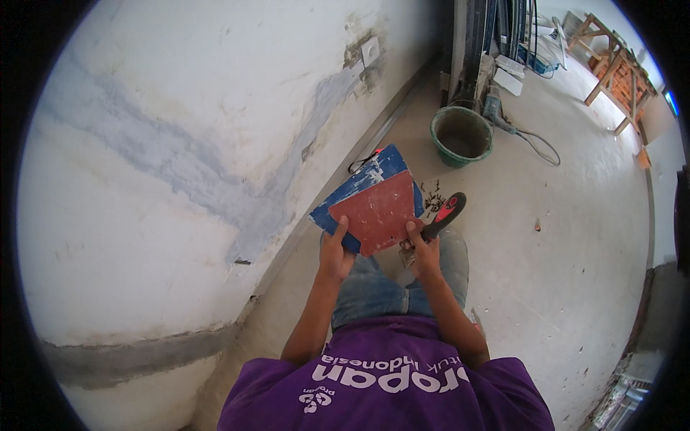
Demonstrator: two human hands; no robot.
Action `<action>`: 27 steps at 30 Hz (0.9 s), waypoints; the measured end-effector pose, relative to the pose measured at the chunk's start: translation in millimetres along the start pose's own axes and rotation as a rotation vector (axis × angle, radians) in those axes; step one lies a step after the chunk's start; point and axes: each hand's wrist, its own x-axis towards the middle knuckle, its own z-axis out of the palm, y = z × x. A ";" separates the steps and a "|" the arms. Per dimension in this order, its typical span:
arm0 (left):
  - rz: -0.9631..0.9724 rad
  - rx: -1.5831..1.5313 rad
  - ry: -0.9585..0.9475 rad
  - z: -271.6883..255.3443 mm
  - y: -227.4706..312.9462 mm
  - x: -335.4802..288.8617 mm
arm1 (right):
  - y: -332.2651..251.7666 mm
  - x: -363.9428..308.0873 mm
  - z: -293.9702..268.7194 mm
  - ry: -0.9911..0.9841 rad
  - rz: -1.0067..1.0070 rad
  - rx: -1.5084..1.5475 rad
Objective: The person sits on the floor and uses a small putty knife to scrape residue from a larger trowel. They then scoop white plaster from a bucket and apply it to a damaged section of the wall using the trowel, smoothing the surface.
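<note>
Here, hands (pixel 381 251) gripping trowels (pixel 374 201), green bucket (pixel 461 135) holding grey residue

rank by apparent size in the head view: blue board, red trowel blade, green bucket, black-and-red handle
1. Blue board, though the blade hides much of it.
2. Red trowel blade.
3. Green bucket; it stands farther off, so its true size is unsure.
4. Black-and-red handle.

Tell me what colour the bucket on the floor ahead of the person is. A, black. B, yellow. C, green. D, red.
C: the bucket standing on the floor beyond the red and blue boards in the person's hands has a green rim and wall.
</note>
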 end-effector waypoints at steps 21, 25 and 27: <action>0.050 0.229 0.113 -3.4 12.0 -9.2 | -72.0 -2.4 -55.5 -0.046 -1.046 -0.901; -0.016 0.179 0.080 2.5 14.5 -14.1 | -69.3 -10.5 -63.5 -0.185 -1.078 -1.070; -0.013 0.166 0.059 4.6 16.6 -16.8 | -65.7 -8.6 -62.8 -0.179 -1.230 -1.122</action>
